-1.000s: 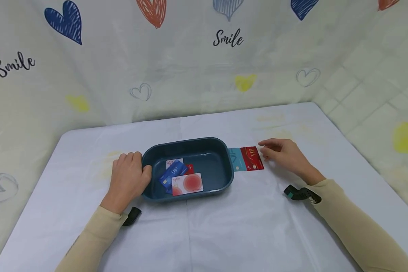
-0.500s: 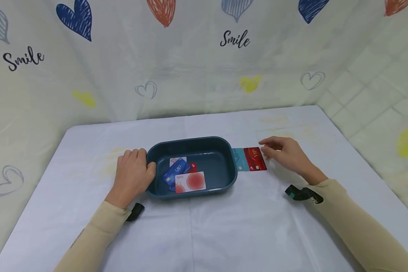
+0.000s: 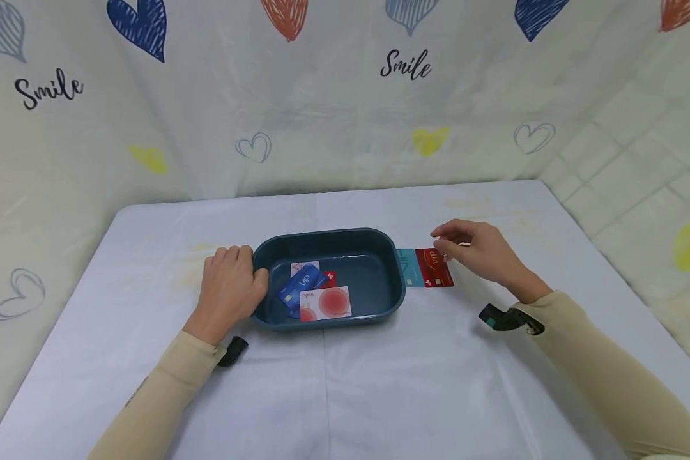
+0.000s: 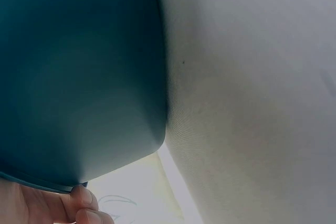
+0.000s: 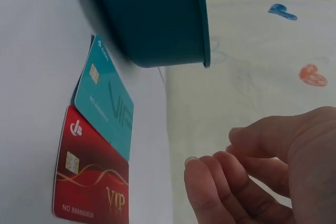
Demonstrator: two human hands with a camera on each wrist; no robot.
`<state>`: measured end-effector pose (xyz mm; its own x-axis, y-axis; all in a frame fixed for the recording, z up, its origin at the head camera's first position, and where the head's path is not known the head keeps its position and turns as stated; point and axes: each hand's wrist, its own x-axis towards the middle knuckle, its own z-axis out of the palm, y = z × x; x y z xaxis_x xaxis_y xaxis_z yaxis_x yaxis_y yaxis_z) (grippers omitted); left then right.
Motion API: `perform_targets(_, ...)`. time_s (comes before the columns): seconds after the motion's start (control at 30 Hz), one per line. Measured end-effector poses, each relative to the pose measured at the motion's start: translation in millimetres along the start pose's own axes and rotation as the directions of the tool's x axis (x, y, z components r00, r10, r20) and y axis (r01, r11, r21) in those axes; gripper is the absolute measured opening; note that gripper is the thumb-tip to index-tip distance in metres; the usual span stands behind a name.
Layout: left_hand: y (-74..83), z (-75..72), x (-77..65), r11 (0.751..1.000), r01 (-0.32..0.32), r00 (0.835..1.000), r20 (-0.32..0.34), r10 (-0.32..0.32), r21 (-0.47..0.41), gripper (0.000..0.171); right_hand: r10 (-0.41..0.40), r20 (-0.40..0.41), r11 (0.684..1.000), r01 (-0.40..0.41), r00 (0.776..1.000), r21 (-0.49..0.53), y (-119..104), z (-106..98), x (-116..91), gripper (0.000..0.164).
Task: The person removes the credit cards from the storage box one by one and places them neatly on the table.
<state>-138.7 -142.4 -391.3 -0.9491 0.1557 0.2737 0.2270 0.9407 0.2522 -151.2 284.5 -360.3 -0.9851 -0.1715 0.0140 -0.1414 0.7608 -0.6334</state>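
Note:
My left hand (image 3: 232, 291) grips the left rim of a dark teal rectangular tub (image 3: 374, 275); its fingertips show beneath the rim in the left wrist view. Inside the tub lie several overlapping plastic cards, among them a blue VIP card (image 3: 301, 284) and a white card with pink circles (image 3: 326, 303). Just right of the tub, a teal card (image 3: 410, 268) and a red VIP card (image 3: 435, 271) lie side by side on the table. My right hand (image 3: 483, 252) hovers by the red card, fingers loosely bent and holding nothing.
A white cloth covers the table (image 3: 345, 396), with its far edge close to a hanging curtain (image 3: 328, 96) printed with hearts and "Smile". Dark wrist devices (image 3: 508, 318) sit at both sleeves.
My right hand has shifted slightly left and up, now over the red card's corner. The whole view has drifted a little; my left hand stays on the tub's rim.

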Motion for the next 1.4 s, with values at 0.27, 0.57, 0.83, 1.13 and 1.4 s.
perform_targets(0.27, 1.1, -0.3, 1.0, 1.000, 0.014, 1.000, 0.014, -0.014, 0.009, 0.025, -0.020, -0.004, 1.000, 0.020, 1.000, 0.023, -19, 3, 7, 0.022)
perform_targets(0.57, 2.8, -0.5, -4.8, 0.999, 0.009, 1.000, 0.004, -0.009, 0.047, 0.028, -0.076, 0.021, 0.997, 0.075, 0.997, 0.026, -36, 8, 13, 0.017)
perform_targets(0.83, 1.8, 0.1, -3.7, 0.999, -0.007, 1.000, -0.024, 0.008, 0.050, 0.024, -0.140, 0.025, 0.990, 0.139, 0.990, 0.033, -50, 11, 20, 0.017)
perform_targets(1.13, 2.6, -2.7, -2.7, 0.999, 0.018, 1.000, 0.006, -0.018, 0.044, 0.025, -0.171, 0.034, 0.979, 0.166, 0.985, 0.115, -64, 16, 24, 0.017)
perform_targets(1.4, 4.6, -2.6, 0.1, 1.000, 0.018, 0.999, 0.029, -0.019, 0.026, 0.025, -0.224, 0.044, 0.968, 0.217, 0.974, 0.129, -77, 22, 31, 0.021)
